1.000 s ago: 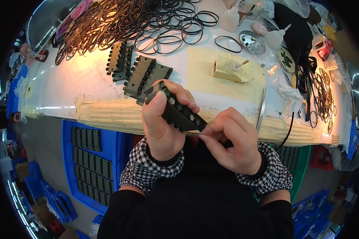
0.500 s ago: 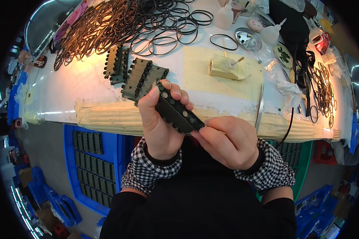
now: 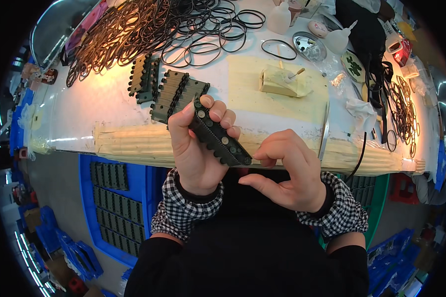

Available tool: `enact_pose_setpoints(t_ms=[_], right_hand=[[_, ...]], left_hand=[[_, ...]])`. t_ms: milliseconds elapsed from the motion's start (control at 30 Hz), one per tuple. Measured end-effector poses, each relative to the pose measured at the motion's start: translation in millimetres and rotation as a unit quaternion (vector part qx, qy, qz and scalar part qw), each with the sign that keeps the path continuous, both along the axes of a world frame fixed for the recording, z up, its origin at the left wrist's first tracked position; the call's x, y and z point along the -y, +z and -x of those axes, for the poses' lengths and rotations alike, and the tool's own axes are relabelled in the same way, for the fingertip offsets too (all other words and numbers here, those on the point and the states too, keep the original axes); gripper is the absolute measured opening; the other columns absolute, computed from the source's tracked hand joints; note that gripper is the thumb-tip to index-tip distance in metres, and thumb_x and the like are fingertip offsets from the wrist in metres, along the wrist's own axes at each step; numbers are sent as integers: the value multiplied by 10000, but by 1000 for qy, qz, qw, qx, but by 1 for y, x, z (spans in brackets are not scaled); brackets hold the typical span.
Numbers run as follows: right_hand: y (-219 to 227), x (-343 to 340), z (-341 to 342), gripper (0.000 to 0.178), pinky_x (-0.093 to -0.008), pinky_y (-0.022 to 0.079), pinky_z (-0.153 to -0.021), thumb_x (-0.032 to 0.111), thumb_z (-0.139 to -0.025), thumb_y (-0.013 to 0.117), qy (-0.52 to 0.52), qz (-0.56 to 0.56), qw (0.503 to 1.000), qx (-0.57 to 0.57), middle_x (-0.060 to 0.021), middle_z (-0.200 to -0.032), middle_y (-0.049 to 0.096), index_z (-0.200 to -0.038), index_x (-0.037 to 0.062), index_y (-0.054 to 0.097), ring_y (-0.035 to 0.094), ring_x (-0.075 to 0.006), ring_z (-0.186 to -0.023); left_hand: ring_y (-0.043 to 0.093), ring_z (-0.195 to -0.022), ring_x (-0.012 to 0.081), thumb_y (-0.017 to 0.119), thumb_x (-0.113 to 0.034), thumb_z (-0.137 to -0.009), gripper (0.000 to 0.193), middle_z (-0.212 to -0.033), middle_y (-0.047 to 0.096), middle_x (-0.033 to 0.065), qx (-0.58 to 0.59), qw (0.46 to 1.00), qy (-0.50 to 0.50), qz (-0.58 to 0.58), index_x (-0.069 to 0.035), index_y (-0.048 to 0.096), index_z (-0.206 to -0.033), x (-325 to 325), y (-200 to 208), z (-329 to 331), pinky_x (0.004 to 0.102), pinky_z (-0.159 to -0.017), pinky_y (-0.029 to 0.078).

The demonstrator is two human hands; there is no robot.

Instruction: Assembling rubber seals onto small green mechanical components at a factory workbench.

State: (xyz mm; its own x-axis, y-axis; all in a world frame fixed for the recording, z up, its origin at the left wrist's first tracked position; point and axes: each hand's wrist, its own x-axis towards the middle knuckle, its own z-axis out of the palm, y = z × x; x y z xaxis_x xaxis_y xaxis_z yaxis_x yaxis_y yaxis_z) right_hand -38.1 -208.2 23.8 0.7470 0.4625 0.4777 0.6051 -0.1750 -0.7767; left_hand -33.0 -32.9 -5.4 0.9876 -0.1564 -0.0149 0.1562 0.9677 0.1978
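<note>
My left hand (image 3: 195, 153) is closed around a dark green plastic part (image 3: 219, 134), long and narrow, with round wheel-like discs along its side and rounded knobs on its lower edge. It tilts down to the right above the table's front edge. My right hand (image 3: 290, 171) is just right of the part's lower end and apart from it. Its thumb and curled fingers are separated, with nothing visible between them. Beyond my left hand, several similar green parts (image 3: 176, 96) lie side by side on the table, and another small group (image 3: 142, 78) sits to their left.
A heap of thin dark rubber bands (image 3: 134, 34) covers the back left. At the back right are a yellowish block (image 3: 280, 84), a round metal dish (image 3: 309, 46) and a white squeeze bottle (image 3: 338, 41). Below the table, a blue crate (image 3: 146, 208) holds rows of green parts.
My right hand has let go of the part's lower end; its thumb and fingers have come apart. The part has shifted slightly left in my left hand's hold.
</note>
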Motion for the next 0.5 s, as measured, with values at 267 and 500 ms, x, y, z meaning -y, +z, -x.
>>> enact_pose_setpoints(t_ms=[267, 500], right_hand=[[-8, -1, -1, 270, -295, 519, -567, 62, -745, 789, 1, -13, 999, 48, -105, -843, 652, -959, 3, 635, 653, -217, -677], [-11, 0, 4, 269, -280, 519, -549, 62, -747, 795, -20, -18, 1000, 6, -95, -797, 661, -965, 2, 649, 660, -199, -633]], left_hand=[[452, -835, 125, 572, -270, -917, 201, -894, 467, -9, 66, 996, -39, 55, -120, 471, -1004, 0, -7, -3, 287, -768, 471], [468, -864, 147, 554, -271, -922, 205, -914, 459, 6, 72, 997, -14, 27, -118, 454, -1012, 5, -8, -1, 371, -959, 483]])
